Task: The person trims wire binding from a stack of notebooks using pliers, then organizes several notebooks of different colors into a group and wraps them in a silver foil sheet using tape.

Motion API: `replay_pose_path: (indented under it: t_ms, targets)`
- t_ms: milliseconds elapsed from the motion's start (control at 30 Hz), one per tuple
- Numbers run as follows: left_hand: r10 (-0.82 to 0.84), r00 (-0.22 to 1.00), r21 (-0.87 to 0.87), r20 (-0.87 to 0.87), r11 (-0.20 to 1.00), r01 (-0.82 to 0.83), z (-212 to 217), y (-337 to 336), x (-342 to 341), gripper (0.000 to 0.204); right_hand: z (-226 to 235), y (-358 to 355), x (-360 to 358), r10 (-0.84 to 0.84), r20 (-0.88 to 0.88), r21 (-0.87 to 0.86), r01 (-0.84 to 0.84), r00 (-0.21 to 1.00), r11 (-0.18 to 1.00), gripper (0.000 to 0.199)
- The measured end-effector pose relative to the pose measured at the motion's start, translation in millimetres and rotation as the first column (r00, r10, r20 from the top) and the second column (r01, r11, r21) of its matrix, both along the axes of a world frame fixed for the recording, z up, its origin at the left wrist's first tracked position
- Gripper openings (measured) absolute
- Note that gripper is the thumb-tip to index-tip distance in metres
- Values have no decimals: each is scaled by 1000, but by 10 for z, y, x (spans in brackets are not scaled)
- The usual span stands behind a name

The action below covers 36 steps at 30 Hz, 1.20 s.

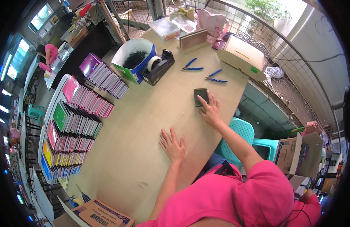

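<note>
My left hand lies flat on the bare wooden tabletop, palm down with its fingers apart. Farther to the right, my right hand has its fingers stretched over the near right side of a small, dark, rectangular object. The fingertips touch it, but its exact kind is not clear. Beyond this object lie two blue-handled wire cutters, one nearer and one farther, both with handles spread.
Rows of colourful spiral notebooks line the left edge. Farther back stand a tub of black bits, a tape dispenser and a cardboard box. Another carton is at the near left. A turquoise chair stands at the right.
</note>
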State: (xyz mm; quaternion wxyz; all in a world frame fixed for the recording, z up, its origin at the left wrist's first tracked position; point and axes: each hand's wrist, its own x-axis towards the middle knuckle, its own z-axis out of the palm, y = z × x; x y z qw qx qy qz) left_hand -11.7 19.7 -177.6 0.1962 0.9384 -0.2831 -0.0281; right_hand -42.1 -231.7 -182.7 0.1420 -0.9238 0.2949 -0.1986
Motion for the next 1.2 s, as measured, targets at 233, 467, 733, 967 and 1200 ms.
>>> replay_pose_path:
  t_ms: [233,467,733,967,1200]
  targets:
    - [61,996,-24,67,998,-59,-110,67,30,69,-84,56,81,6,66,25,-8,998,1000,58]
    - [99,991,-28,92,995,-97,-121,-32,4,63,-26,-803,136,19,180,14,-22,983,1000,49]
    - [121,990,-1,71,993,-121,-81,-127,23,62,182,-2220,109,258,-141,-212,-284,956,935,55]
    - [177,984,49,26,983,-178,-8,-225,14,62,-28,-2824,696,367,-65,-85,-371,928,925,37]
    - [213,976,57,40,975,-215,3,-261,6,62,193,-2676,1441,486,32,84,-487,873,869,27]
